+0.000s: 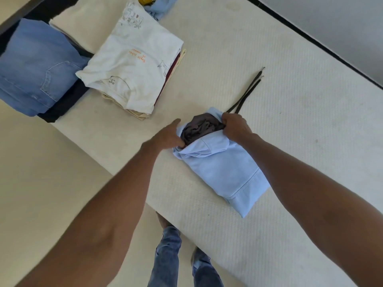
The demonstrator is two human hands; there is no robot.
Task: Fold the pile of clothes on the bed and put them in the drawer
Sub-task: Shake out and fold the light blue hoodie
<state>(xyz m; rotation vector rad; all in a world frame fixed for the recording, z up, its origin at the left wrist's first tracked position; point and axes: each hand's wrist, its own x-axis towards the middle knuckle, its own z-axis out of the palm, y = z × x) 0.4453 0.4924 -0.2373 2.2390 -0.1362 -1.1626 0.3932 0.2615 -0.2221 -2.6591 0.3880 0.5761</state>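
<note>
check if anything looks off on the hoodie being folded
The two dark drawstrings trail loose across the mattress beyond the light blue hoodie, outside the folded bundle. Both hands, left and right, grip the hood opening.

A bare white mattress [259,65] with a fine quilted weave fills most of the frame, running on a slant from upper left to lower right. Along its upper right edge runs a dark strip [310,41], and beyond it a pale grey surface [342,21]. Cream floor [41,172] spreads across the lower left. Soft, even daylight lies over everything.
</note>
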